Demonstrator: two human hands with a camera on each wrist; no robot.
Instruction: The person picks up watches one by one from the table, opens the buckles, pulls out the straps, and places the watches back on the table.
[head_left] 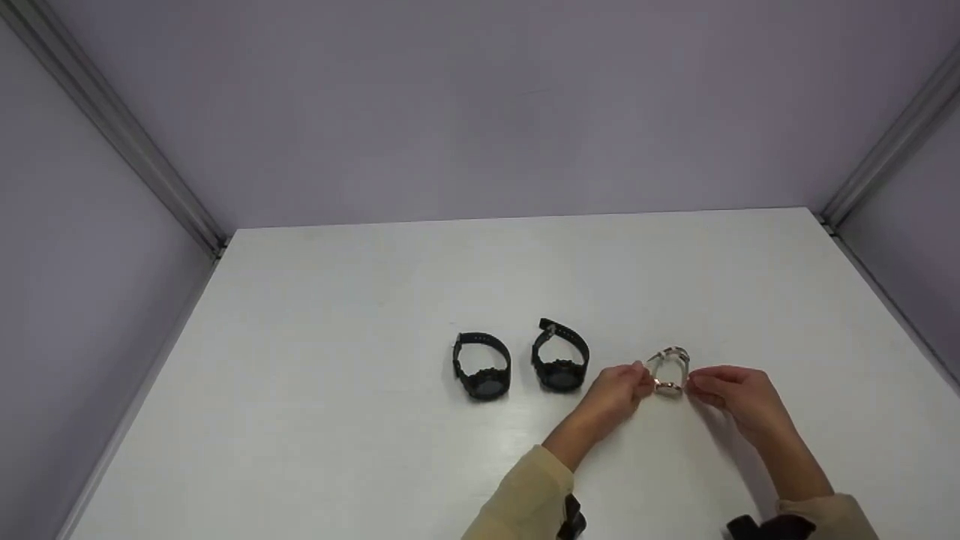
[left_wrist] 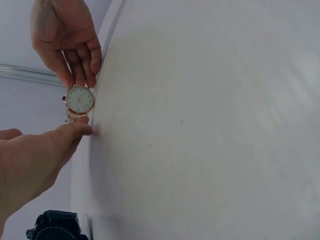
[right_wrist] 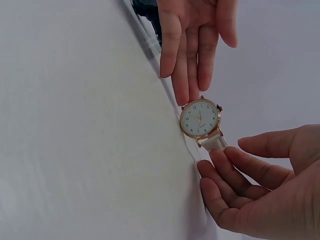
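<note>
1. Currently, a gold-rimmed white watch (head_left: 667, 372) is stood on its strap on the table (head_left: 375, 300), toward the near right.
2. It is touched by the straight fingertips of the left hand (head_left: 619, 390) and right hand (head_left: 731, 397).
3. Two black watches (head_left: 481, 365) are set just left.

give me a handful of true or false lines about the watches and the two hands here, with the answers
1. Three watches are on the white table. True.
2. The gold watch has a black dial. False: the wrist views show a white dial in a gold case.
3. Both hands are at the gold watch, the left hand on one side and the right hand on the other. True.
4. The two black watches lie to the right of the gold one. False: they lie to its left.
5. The left hand holds a black watch. False: its straight fingers touch the gold watch.
</note>
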